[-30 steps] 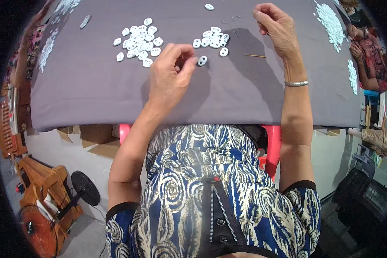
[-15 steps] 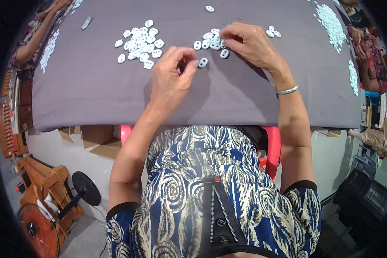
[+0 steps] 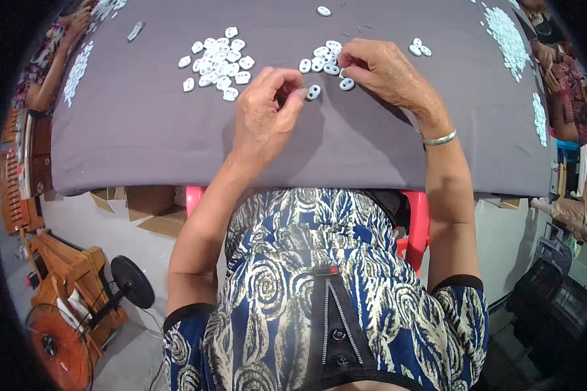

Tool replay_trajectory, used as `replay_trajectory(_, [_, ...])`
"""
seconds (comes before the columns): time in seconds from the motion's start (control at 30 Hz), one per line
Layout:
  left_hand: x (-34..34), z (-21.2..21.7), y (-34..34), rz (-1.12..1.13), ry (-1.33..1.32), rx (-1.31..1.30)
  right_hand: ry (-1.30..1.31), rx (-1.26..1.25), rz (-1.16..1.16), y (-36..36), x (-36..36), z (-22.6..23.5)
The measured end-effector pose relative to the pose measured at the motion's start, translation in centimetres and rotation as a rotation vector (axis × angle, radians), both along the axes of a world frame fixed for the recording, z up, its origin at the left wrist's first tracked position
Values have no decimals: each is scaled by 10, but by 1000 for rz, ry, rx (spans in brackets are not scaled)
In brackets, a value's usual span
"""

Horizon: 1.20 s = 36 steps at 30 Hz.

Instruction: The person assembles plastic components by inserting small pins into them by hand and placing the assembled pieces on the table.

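My left hand (image 3: 267,107) is closed in a pinch, and a white oval two-holed piece (image 3: 314,92) sits at its thumb and fingertip, its two dark holes facing up. To its right, my right hand (image 3: 391,73) is also pinched, above the edge of a small group of white two-holed pieces (image 3: 317,64). What its fingertips hold is too small and covered to make out. One more two-holed piece (image 3: 347,84) lies just below those fingertips. Left of my left hand is a larger pile of white pieces (image 3: 219,60) with slot-like marks.
A grey cloth covers the table (image 3: 143,143). Three white pieces (image 3: 420,47) lie to the right, a single one (image 3: 323,11) farther back near thin dark slivers (image 3: 359,27). Large white heaps (image 3: 506,40) line the sides, where other people sit. A fan (image 3: 59,348) stands lower left.
The view has shifted slightly. My right hand's fingertips have dropped a little toward the nearer edge of the small group. My left hand keeps its pinch on the two-holed piece.
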<state>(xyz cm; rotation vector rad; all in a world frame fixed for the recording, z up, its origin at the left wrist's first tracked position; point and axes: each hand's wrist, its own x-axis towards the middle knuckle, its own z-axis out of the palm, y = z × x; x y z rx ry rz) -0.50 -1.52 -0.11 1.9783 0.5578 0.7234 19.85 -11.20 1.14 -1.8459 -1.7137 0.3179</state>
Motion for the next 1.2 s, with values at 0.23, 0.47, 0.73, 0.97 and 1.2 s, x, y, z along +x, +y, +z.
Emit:
replay_trajectory(0.23, [-1, -3, 0, 13, -94, -35, 316, -99, -101, 0, -2, 3])
replay_trajectory(0.47, [3, 2, 1, 22, -297, 410, 1172, -106, -76, 7, -32, 8])
replay_trajectory(0.73, [0, -2, 7, -64, -267, 529, 1406, -256, -12, 8, -43, 2])
replay_trajectory(0.97, [-1, 0, 4, 1, -307, 165, 1422, -211, 92, 4, -43, 11])
replay_trajectory(1.2, [-2, 2, -2, 4, -240, -311, 850, -67, -17, 6, -53, 9])
